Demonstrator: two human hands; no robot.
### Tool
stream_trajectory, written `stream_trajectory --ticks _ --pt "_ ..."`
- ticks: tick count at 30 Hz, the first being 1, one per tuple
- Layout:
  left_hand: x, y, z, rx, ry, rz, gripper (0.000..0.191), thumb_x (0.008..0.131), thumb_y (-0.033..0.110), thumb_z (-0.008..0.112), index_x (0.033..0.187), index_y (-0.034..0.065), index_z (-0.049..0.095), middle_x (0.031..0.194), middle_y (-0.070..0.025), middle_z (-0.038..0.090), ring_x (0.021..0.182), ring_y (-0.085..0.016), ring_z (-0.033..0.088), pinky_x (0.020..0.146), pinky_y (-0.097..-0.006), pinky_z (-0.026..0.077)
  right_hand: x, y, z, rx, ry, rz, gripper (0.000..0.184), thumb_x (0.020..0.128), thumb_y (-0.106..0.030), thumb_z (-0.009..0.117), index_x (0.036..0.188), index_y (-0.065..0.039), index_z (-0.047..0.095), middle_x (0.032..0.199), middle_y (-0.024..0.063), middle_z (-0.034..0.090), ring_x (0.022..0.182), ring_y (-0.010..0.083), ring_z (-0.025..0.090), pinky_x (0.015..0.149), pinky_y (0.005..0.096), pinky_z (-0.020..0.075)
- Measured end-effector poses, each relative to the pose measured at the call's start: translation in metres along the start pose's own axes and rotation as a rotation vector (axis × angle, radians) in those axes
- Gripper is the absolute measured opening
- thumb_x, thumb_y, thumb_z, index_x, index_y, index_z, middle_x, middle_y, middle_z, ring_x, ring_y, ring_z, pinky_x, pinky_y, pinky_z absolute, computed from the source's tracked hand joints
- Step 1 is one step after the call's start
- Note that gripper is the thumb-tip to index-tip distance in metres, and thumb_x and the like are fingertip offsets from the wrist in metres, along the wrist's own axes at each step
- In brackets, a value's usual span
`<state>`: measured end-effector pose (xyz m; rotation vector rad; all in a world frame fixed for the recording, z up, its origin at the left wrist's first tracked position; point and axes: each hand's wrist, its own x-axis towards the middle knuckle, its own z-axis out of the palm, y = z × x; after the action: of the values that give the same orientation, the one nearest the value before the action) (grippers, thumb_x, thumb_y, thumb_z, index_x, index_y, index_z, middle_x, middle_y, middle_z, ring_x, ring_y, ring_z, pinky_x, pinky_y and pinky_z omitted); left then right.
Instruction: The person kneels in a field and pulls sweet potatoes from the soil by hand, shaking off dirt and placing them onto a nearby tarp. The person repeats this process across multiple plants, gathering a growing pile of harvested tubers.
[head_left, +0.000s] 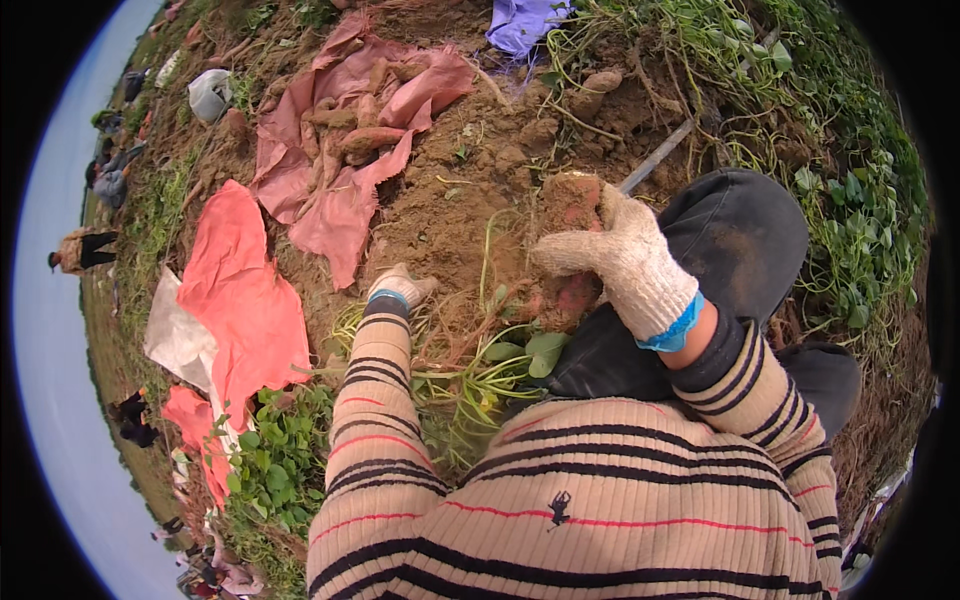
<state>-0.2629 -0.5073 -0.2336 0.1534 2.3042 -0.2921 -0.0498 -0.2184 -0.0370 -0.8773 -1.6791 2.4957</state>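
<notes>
My right hand (626, 255), in a cream knitted glove with a blue cuff, grips a soil-caked clump of reddish sweet potatoes (571, 206) in front of my bent knee. Its thumb points left across the clump. My left hand (401, 289), gloved the same way, is low over the soil at the left. Its fingers are foreshortened, so whether it holds anything is unclear. Between my hands, thin roots and green vine stems (465, 375) trail from the clump's lower side. A straight grey bar (658, 156) slants out of the soil beyond my right hand.
Several sweet potatoes (367, 139) lie on a torn pink woven sack (307, 184). More pink sacking (244, 300) is at the left, with a white bag (210, 95) farther off. Purple sacking (525, 26) lies ahead. Leafy vines (847, 210) cover the right; people (82, 251) are in the distance.
</notes>
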Motion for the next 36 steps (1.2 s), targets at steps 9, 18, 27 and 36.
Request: stream_trajectory --ticks 9,18,27,36 --pt "0.032 -0.085 0.077 -0.583 -0.18 -0.39 0.101 0.082 0.043 0.089 0.161 -0.0019 0.043 0.162 -0.0234 0.052 0.144 -0.032 0.058 0.115 -0.0461 0.052 -0.005 -0.013 -0.008 -0.085 -0.018 0.082 0.057 0.085 -0.008 0.087 0.136 0.001 0.063 0.103 0.0046 0.074 0.086 0.0139 0.07 0.078 0.0301 0.0578" --pt "-0.045 -0.106 0.122 -1.609 0.134 0.163 0.085 0.084 0.009 0.084 0.157 -0.0082 0.045 0.123 -0.0189 0.071 0.106 -0.025 0.071 0.1 -0.0382 0.058 -0.005 -0.003 -0.007 0.076 -0.033 0.006 0.061 0.085 -0.011 0.086 0.139 0.001 0.06 0.097 0.0098 0.075 0.063 0.018 0.073 0.053 0.0316 0.0597" --pt "-0.045 -0.006 0.081 -1.55 -0.106 0.344 0.087 0.086 0.005 0.079 0.161 -0.0098 0.038 0.117 -0.0185 0.075 0.104 -0.024 0.074 0.102 -0.0373 0.057 -0.009 -0.014 -0.007 0.14 -0.006 0.059 0.055 0.087 -0.008 0.083 0.137 -0.001 0.061 0.097 0.0076 0.074 0.073 0.0193 0.074 0.058 0.0309 0.0603" --pt "-0.087 -0.011 0.109 -0.133 -0.356 0.37 0.081 0.09 0.037 0.073 0.16 0.0039 0.047 0.143 -0.0203 0.064 0.128 -0.035 0.064 0.111 -0.0461 0.051 -0.009 -0.012 -0.014 0.16 0.088 0.048 0.052 0.088 -0.007 0.083 0.135 0.001 0.062 0.093 0.0093 0.075 0.061 0.019 0.071 0.05 0.0308 0.0566"
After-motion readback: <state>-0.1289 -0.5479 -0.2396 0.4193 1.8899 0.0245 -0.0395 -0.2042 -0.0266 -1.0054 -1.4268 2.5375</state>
